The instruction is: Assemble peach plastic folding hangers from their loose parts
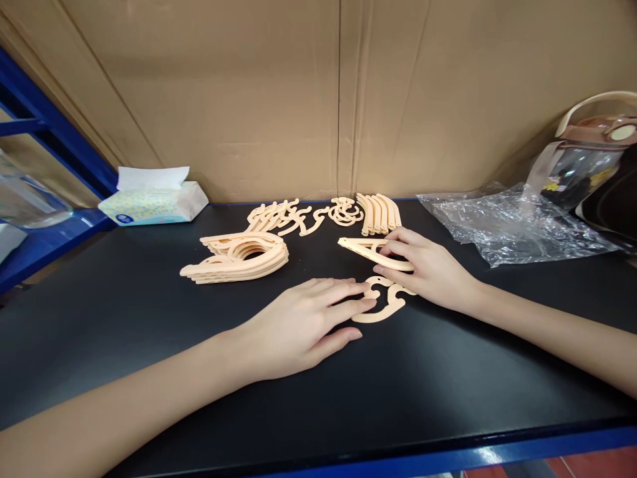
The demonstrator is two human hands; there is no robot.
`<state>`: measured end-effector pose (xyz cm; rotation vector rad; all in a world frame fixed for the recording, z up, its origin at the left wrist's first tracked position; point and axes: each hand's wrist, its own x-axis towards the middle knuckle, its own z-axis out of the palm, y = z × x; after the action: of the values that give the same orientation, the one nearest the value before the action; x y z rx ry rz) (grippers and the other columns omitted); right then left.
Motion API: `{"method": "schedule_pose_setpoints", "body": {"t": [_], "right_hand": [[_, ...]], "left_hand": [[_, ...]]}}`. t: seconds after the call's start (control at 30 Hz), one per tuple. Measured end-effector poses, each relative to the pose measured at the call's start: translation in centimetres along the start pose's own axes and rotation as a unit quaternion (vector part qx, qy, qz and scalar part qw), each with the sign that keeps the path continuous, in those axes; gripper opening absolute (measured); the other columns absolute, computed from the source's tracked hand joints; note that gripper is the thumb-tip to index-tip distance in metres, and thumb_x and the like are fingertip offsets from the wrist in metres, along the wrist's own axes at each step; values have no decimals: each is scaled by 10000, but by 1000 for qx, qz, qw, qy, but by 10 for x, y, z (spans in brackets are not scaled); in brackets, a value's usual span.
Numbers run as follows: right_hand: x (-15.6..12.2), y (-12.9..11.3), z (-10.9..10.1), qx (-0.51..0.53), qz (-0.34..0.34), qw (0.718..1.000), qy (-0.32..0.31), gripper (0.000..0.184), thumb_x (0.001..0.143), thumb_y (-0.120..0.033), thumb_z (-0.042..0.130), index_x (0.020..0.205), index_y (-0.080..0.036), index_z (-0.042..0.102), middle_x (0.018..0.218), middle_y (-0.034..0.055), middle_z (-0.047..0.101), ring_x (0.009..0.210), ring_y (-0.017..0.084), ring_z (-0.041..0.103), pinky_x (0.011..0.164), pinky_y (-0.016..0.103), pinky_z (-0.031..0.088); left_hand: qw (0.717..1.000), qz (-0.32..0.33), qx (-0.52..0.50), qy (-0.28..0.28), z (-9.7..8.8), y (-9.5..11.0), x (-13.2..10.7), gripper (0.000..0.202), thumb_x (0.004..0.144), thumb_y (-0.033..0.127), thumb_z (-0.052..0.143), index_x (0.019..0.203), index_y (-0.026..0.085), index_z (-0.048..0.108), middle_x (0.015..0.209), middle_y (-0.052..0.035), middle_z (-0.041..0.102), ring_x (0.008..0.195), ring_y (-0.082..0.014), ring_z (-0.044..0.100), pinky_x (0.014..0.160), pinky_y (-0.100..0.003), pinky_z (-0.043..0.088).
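My left hand [303, 325] lies palm down with its fingers stretched out. Its fingertips touch a curved cream plastic hanger hook [381, 315] flat on the black table. Above and right of that, my right hand [428, 269] has its thumb and fingers around a cream folding hanger arm piece [361, 247], whose narrow end points left. Under the right hand, part of the curved pieces is hidden. A stack of cream folded hangers [239, 259] lies to the left, beyond my left hand.
At the back are loose hanger arms [271, 216], small hooks [346, 211] and a row of curved arms [379, 214]. A tissue pack [154, 202] stands back left. Clear plastic wrap [517, 226] and a drink bottle [572, 166] are at right. Cardboard [249, 99] walls the back.
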<state>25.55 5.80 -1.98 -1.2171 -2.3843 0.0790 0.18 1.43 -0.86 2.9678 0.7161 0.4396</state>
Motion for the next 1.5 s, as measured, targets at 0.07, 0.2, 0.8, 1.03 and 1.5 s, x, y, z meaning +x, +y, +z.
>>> {"method": "schedule_pose_setpoints", "body": {"t": [0.07, 0.2, 0.8, 1.03, 1.5], "right_hand": [[1, 0, 0, 7, 2, 1000, -2, 180, 935, -388, 554, 908, -213, 586, 1040, 40, 580, 893, 189, 615, 751, 325, 480], [2, 2, 1, 27, 13, 1000, -7, 185, 932, -398, 563, 898, -218, 580, 1013, 29, 568, 910, 186, 595, 773, 326, 472], [2, 5, 2, 42, -23, 999, -14, 170, 942, -377, 534, 948, -214, 582, 1047, 61, 588, 995, 224, 586, 900, 405, 448], [3, 5, 2, 48, -12, 999, -19, 187, 937, -405, 536, 937, -225, 586, 1069, 74, 607, 1017, 247, 591, 904, 430, 457], [3, 7, 2, 38, -6, 999, -18, 181, 940, -389, 529, 952, -222, 598, 1084, 70, 602, 1018, 242, 596, 898, 402, 454]], "left_hand": [[1000, 3, -3, 1, 0, -1, 0, 353, 1008, 267, 462, 1343, 191, 542, 1398, -53, 578, 1233, -214, 570, 1045, -371, 451], [1000, 16, -2, 17, -2, 0, 0, 301, 1000, 238, 469, 1267, 183, 598, 1309, -45, 635, 1109, -208, 631, 948, -362, 505], [998, 8, -46, -36, -5, -1, 0, 427, 955, 221, 486, 1381, 197, 508, 1490, -85, 480, 1362, -256, 460, 1103, -440, 426], [996, 4, -80, -49, -6, -3, 0, 454, 961, 315, 516, 1397, 190, 489, 1489, -76, 486, 1386, -231, 432, 1152, -439, 363], [998, 14, -48, -38, -4, 0, 0, 307, 1008, 277, 453, 1282, 197, 565, 1372, -71, 581, 1245, -226, 540, 1036, -381, 454]]}}
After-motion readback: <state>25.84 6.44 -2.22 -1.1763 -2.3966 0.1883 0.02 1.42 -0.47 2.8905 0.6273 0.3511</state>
